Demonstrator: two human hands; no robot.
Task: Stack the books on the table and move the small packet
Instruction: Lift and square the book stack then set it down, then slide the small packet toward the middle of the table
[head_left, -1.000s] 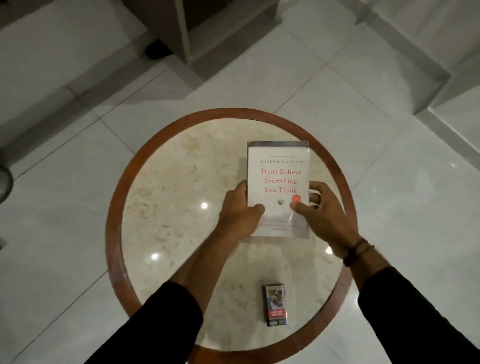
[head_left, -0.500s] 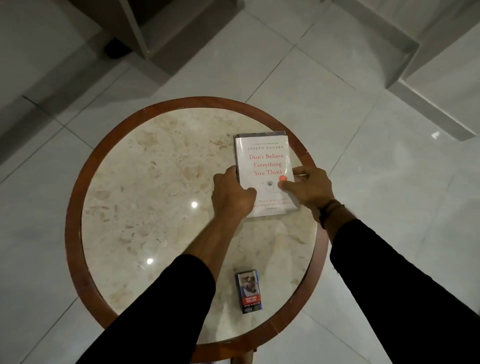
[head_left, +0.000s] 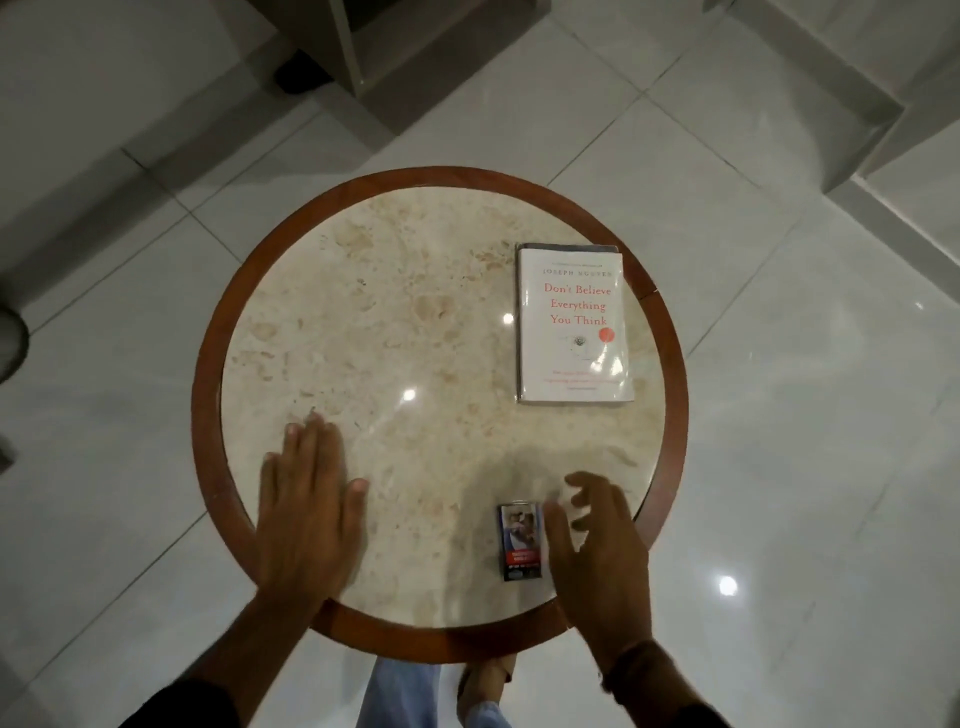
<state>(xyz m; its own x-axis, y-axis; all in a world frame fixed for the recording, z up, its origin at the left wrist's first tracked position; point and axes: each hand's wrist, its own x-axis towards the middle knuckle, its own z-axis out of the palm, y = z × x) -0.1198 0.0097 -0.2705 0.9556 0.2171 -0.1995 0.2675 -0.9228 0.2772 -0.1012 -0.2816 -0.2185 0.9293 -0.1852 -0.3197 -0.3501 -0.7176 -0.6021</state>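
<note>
Both hands have left the stacked books (head_left: 574, 325), now well ahead of the right hand (head_left: 597, 551). Its fingers spread just beside the small packet (head_left: 521, 541); pinch its long sides. Left hand (head_left: 306, 512) lies flat, empty.

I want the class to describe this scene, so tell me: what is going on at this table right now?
A person stands over a round table. A white book lies flat on its far right side, with a darker edge showing beneath it, and no hand touches it. The right hand, fingers spread open, is next to the small packet near the front edge, not yet gripping it. The left hand is flat and open over the tabletop, holding nothing.
</note>
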